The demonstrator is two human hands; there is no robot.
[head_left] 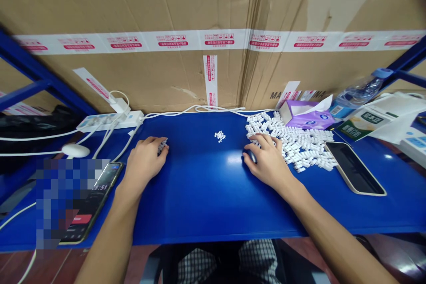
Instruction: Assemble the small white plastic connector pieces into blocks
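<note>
My left hand point(144, 162) rests on the blue table, its fingers and thumb curled around a small cluster of white plastic pieces point(162, 145). Most of that cluster is covered by the fingers. At the left edge of a large pile of small white plastic pieces point(296, 144), my right hand point(268, 159) is cupped low over the table. Its fingers and thumb are apart, with a dark gap between them; no piece shows in its grip. A small loose heap of the same white pieces point(220, 136) lies between the two hands.
A purple tissue pack point(308, 115), a plastic bottle point(356, 93) and a green-and-white package point(366, 120) stand behind the pile. One phone point(356, 168) lies at right, another phone point(83, 213) at left. A power strip point(109, 120) with white cables sits by the cardboard wall point(166, 75).
</note>
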